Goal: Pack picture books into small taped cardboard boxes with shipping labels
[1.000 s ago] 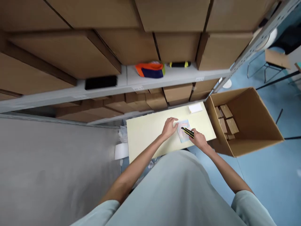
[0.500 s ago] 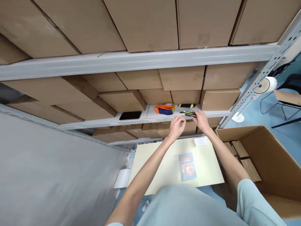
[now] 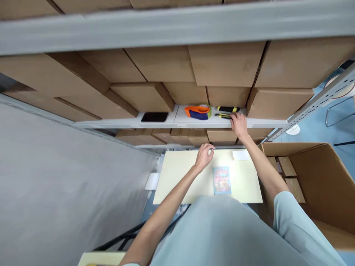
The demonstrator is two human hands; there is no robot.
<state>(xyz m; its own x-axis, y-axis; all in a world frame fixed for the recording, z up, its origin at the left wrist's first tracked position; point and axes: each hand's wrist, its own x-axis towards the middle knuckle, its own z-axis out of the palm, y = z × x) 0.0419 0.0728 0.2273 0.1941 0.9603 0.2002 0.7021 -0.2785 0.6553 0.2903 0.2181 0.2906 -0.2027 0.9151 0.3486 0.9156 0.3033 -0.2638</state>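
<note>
Starting far left, the phone (image 3: 154, 117) is lying flat on the shelf (image 3: 179, 115), well apart from both my hands. Next along, the tape (image 3: 198, 112) is sitting on that same shelf, orange and blue, with nobody touching it.

Down below, my left hand (image 3: 204, 157) is hanging over the back part of the worktop (image 3: 177, 177); its fingers are curling loosely, thumb near fingertips, and I'm seeing nothing plainly held in them. The booklet (image 3: 222, 180) is lying flat on the worktop, just beyond that hand on the right, and neither hand is touching it.

Up on the shelf, here's the busy spot! The cutter (image 3: 222, 116) is lying at the front, close beside what's looking like a second cutter (image 3: 227, 109) behind it. My right hand (image 3: 239, 125) is gripping its right end, the fingers covering that part, so whether the shelf is bearing all its weight I can't be telling.

Scoring it so far: the cutter is already resting up among the tools, I'm judging, but my fingers aren't coming free of it yet.

Further right, the card (image 3: 240, 155) is lying near the worktop's back edge, untouched. Beside the worktop, the carton (image 3: 318, 177) is standing open, small boxes (image 3: 287, 166) sitting inside.
</note>
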